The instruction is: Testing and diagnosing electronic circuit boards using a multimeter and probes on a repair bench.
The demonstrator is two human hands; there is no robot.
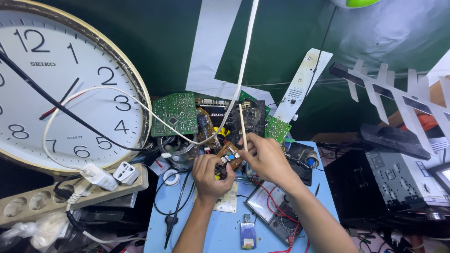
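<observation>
Left hand point(211, 174) is gripping a small brown circuit board point(229, 154) above the blue surface point(161, 220); right hand point(266, 157) is pinching a thin pale stick point(243, 125) against it.

Both bare forearms enter from the lower edge and converge over the blue work surface point(225, 232). The left hand point(211, 174) sits above the middle of that surface, palm away from the camera, fingers curled closed around a small brown circuit board point(229, 154). The right hand point(266, 157) lies just beside it, toward the surface's far right, wrist bent, thumb and forefinger pinched on a thin pale stick point(243, 126) held nearly upright.
</observation>
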